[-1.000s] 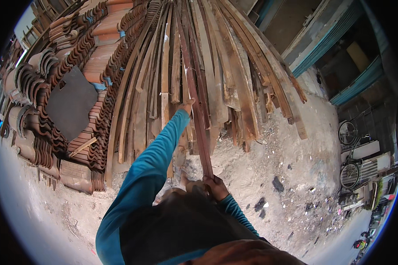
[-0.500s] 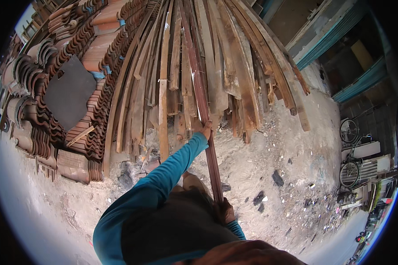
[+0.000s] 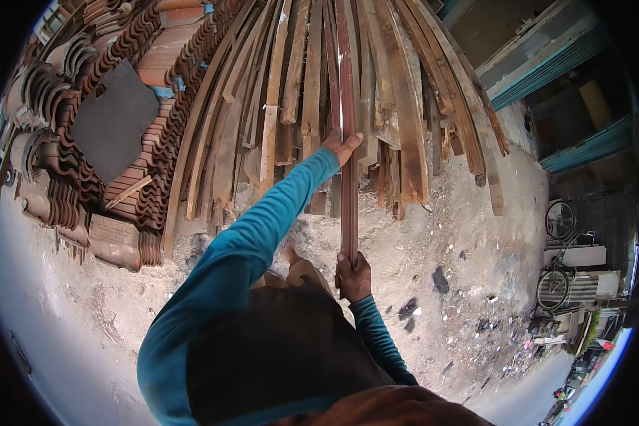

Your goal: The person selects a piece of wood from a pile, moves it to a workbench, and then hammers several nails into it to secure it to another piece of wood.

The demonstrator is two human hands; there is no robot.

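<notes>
A long reddish-brown wooden beam [image 3: 348,202] runs away from me over a stack of weathered planks [image 3: 312,78]. My right hand [image 3: 353,277] is closed around its near end. Farther along, my left hand [image 3: 344,147] grips the same beam from its left side, the thumb lying across the top. Both arms are in blue sleeves, the left one stretched well forward. The beam's far end lies among the planks at the upper edge, where I cannot make it out.
Rows of stacked clay roof tiles [image 3: 131,227] stand on the left, with a dark flat sheet [image 3: 116,121] on them. A bicycle [image 3: 555,287] leans at the right, below a teal shutter [image 3: 539,71]. Dark debris [image 3: 440,280] litters the pale ground.
Both hands have moved forward, away from my body, and the beam has slid farther over the planks with them. Its near end has swung to point more straight at me.
</notes>
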